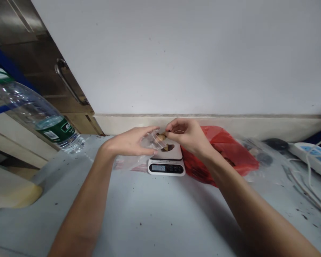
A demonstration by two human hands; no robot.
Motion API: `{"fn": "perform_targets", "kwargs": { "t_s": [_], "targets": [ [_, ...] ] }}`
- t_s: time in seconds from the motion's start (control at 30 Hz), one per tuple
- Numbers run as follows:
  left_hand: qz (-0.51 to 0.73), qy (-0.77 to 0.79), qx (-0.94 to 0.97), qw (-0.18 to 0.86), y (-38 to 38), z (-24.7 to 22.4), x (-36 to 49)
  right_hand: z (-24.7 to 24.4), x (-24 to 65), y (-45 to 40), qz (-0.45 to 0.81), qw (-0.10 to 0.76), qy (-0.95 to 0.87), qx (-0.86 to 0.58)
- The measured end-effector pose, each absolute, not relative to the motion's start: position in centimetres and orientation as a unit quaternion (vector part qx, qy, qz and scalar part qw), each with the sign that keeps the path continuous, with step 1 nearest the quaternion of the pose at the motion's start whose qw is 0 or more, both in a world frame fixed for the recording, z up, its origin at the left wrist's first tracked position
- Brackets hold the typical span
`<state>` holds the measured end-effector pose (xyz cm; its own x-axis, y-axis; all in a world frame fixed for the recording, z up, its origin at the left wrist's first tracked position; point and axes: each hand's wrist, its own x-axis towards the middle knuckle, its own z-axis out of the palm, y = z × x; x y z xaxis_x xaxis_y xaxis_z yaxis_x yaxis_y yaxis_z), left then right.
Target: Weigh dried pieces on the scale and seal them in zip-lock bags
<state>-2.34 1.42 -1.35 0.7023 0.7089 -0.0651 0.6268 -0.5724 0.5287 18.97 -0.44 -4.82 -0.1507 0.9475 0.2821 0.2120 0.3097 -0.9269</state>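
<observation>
On the pale grey tabletop (160,214), close to the far wall, a small white kitchen scale (166,159) sits with its dark display strip facing the near side, digits lit. Above its platform the left hand (131,142) holds a small clear plastic bag (153,141): thumb underneath and the other fingers (149,129) stretched flat over the top, pinching the film so the mouth faces right. The right hand (188,135) meets it there, thumb and forefinger closed on a small tan-brown piece (162,136) right at the bag's opening; the remaining fingers are curled in. Whether that piece is already past the mouth of the bag cannot be told. A darker brown bit (170,146) shows lower down, either inside the bag or lying on the scale platform; the clear film makes it hard to say which. Just right of the scale, touching it and partly behind the right wrist, lies a crumpled red plastic bag (230,151); its contents are mostly hidden. Further right, clear plastic wrapping (259,153) covers some dark items, and a white power strip (312,151) with cables lies at the right edge. At far left a large clear water bottle (37,114) with a green label leans tilted, its base on the tabletop
</observation>
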Motion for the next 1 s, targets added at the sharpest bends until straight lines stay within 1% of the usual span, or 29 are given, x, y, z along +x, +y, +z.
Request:
{"fn": "perform_targets", "kwargs": {
  "t_s": [0.23,0.3,0.37,0.4,0.43,0.5,0.6,0.67,0.73,0.8,0.87,0.93,1.0],
  "targets": [
    [0.096,0.381,0.878,0.272,1.4,-1.2,-2.3,-4.7,18.5,-1.1,0.482,0.436,-0.666,-0.366],
    [0.103,0.397,0.872,0.266,1.3,-1.1,-2.6,-5.0,18.8,-0.7,0.464,0.456,-0.654,-0.385],
    [0.118,0.414,0.866,0.253,1.3,-0.9,-3.0,-5.4,19.4,-0.1,0.402,0.479,-0.648,-0.435],
    [0.129,0.417,0.864,0.249,1.2,-0.8,-3.3,-5.7,19.7,0.2,0.361,0.471,-0.655,-0.467],
    [0.141,0.416,0.862,0.251,1.2,-0.7,-3.5,-5.9,19.9,0.3,0.322,0.442,-0.672,-0.498],
    [0.174,0.403,0.856,0.274,1.3,-0.5,-3.8,-6.4,20.1,0.5,0.266,0.344,-0.728,-0.529],
    [0.244,0.388,0.829,0.32,1.3,-0.5,-4.0,-6.8,19.7,0.1,0.238,0.2,-0.809,-0.5],
    [0.303,0.396,0.803,0.327,1.3,-0.5,-4.0,-6.9,19.2,-0.2,0.217,0.146,-0.83,-0.492],
    [0.338,0.409,0.786,0.317,1.3,-0.5,-3.9,-7.0,18.8,-0.3,0.192,0.125,-0.83,-0.509],
    [0.328,0.42,0.792,0.299,1.3,-0.4,-3.9,-7.0,18.8,-0.1,0.185,0.122,-0.826,-0.519],
    [0.275,0.438,0.813,0.267,1.2,-0.3,-3.9,-7.0,19.0,0.2,0.199,0.139,-0.818,-0.521],
    [0.205,0.462,0.831,0.232,1.1,-0.2,-3.9,-6.8,19.5,0.5,0.225,0.204,-0.793,-0.529],
    [0.14,0.478,0.839,0.217,1.1,-0.3,-3.7,-6.3,20.0,0.6,0.259,0.31,-0.748,-0.527]
  ]
}}
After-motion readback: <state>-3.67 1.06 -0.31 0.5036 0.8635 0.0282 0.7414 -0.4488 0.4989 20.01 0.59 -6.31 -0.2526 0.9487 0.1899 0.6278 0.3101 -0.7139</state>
